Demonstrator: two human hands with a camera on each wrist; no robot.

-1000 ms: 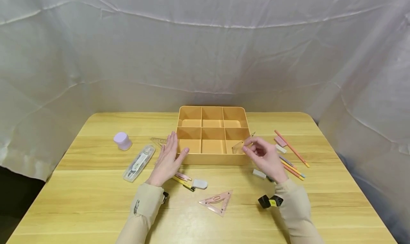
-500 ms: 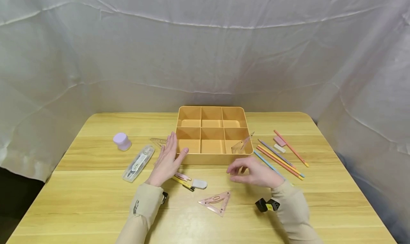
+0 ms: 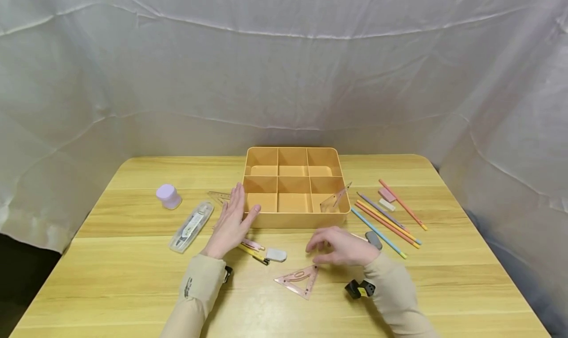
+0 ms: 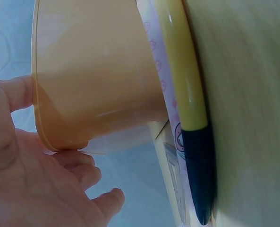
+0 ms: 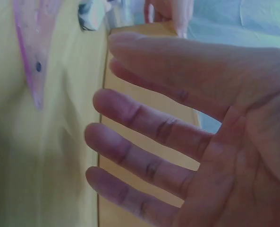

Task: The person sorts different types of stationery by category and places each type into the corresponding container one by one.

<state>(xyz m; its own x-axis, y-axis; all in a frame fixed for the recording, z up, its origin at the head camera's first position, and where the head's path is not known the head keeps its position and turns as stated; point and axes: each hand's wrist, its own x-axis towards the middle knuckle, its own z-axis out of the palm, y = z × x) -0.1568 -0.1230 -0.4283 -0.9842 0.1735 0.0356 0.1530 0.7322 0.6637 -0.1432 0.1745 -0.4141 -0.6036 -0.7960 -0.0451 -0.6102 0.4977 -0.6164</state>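
Observation:
A yellow-orange organizer box with several compartments stands at the table's middle. My left hand rests against its left front corner, fingers straight and thumb on the rim. A clear set square leans in the front right compartment, its tip above the rim. My right hand hovers in front of the box, holding nothing, its fingers loosely bent in the right wrist view. Just left of and below it, a pink triangular set square lies flat. Near my left wrist lie a yellow pen and a white eraser.
Several pencils lie right of the box, with a pink eraser and a white eraser. A grey object is partly behind my right hand. On the left are a clear pen case and a lilac container.
My right hand has let go of the clear set square, which stays leaning in the front right compartment. The hand has moved down and left toward the pink set square. My left hand stays put.

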